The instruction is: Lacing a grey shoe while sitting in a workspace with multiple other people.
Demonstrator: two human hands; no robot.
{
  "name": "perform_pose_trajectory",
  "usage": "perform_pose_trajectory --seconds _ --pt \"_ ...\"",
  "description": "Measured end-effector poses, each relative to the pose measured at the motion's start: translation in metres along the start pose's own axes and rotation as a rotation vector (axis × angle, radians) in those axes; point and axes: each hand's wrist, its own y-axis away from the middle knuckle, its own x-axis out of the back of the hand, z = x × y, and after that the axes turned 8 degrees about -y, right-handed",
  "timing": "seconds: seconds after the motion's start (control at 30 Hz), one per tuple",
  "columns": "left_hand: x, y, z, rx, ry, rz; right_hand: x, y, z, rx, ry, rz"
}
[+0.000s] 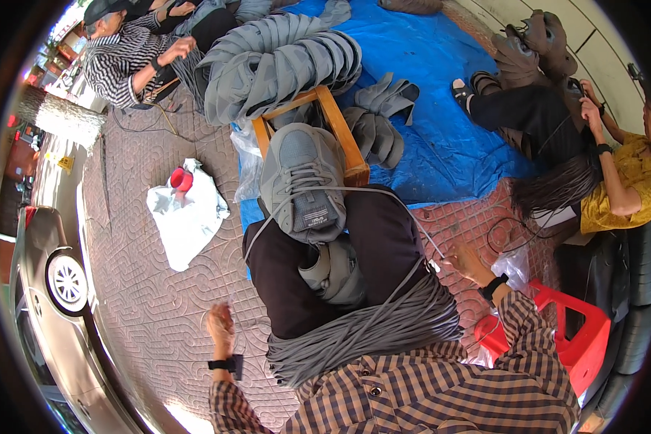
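A grey sneaker upper rests on my lap, toe pointing away, with a grey lace threaded through it. My left hand is stretched out to the left, pinching one thin lace end. My right hand is pulled out to the right, gripping the other lace end, which runs taut back to the shoe. A thick bundle of grey laces lies across my thighs. A second grey upper sits between my knees under the first.
A wooden stool stands ahead, loaded with stacked grey uppers, on a blue tarp. A white bag with a red cup lies left. A red plastic stool is right. Two other people sit working nearby; a car is parked left.
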Motion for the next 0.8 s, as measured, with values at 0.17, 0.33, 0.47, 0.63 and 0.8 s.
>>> perform_pose_trajectory --seconds 0.17,0.33,0.47,0.63,0.8 --pt "-0.04 0.03 0.044 -0.047 -0.281 -0.444 0.061 -0.08 -0.08 -0.237 -0.81 0.081" --pt "-0.015 0.07 0.007 0.21 -0.056 -0.53 0.063 -0.159 -0.209 -0.015 -1.28 -0.093" --pt "0.01 0.066 0.022 0.063 -0.519 -0.812 0.032 -0.198 -0.221 0.087 -1.147 -0.008" --pt "0.005 0.012 0.174 0.483 0.197 -0.823 0.029 -0.2 -0.227 0.116 -0.793 0.08" --pt "-0.046 -0.029 0.275 0.142 0.265 -0.678 0.026 -0.194 -0.236 0.319 -0.364 0.202"
